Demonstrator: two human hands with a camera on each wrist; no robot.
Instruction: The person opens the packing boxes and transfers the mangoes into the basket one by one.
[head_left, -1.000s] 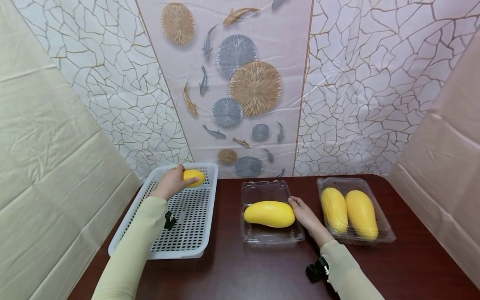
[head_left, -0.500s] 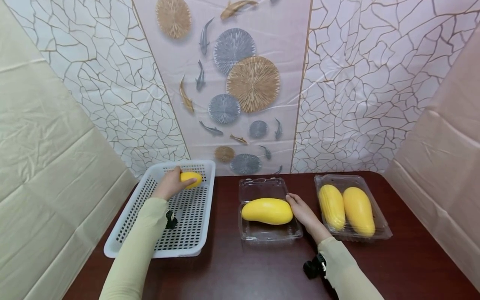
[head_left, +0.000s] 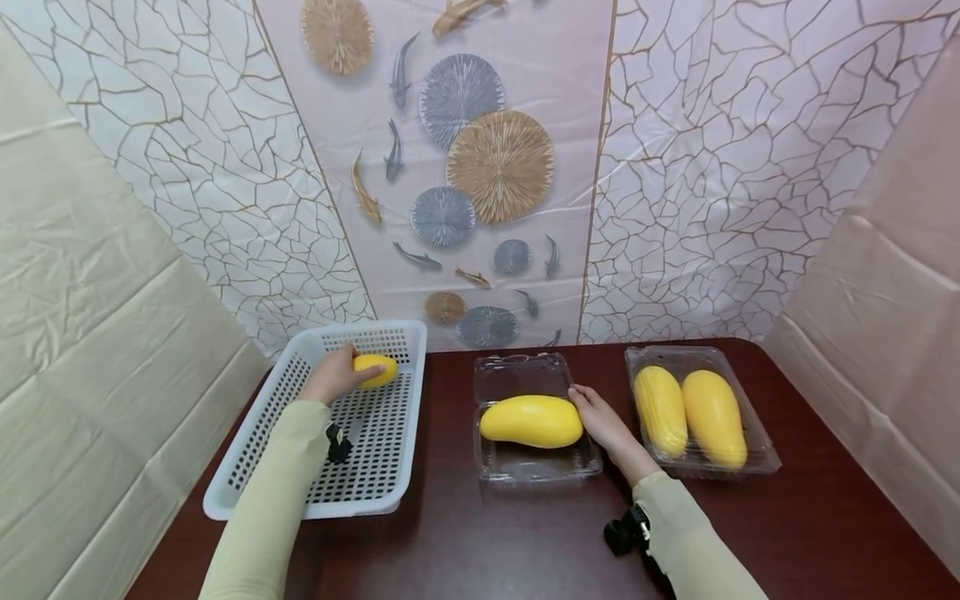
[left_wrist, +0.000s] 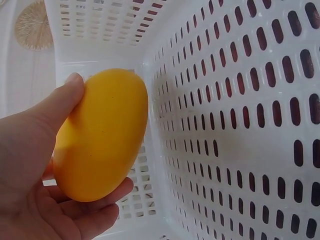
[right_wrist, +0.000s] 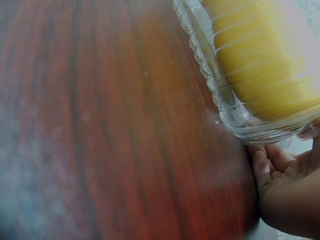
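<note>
My left hand (head_left: pixel 330 379) grips a yellow mango (head_left: pixel 377 372) inside the far part of a white perforated plastic basket (head_left: pixel 384 408). In the left wrist view the thumb lies on one side of the mango (left_wrist: pixel 102 135) and the fingers curl round its lower end. Another, longer mango (head_left: pixel 531 421) lies crosswise in an open clear clamshell box (head_left: pixel 536 471) at the middle of the table. My right hand (head_left: pixel 600 418) holds that box by its right side. In the right wrist view the bent fingers (right_wrist: pixel 280 159) sit against the box's ribbed corner, partly hidden by it.
To the right stands a second clear plastic box (head_left: pixel 763 462) with two yellow mangoes (head_left: pixel 714 417) side by side. Everything rests on a dark red wooden table (head_left: pixel 465 542). A patterned cloth (head_left: pixel 675 250) hangs behind, with beige cloth (head_left: pixel 112 350) at the sides.
My left hand has brought the mango a little nearer and lower within the basket. The right hand keeps its place at the box, while the head view has shifted slightly.
</note>
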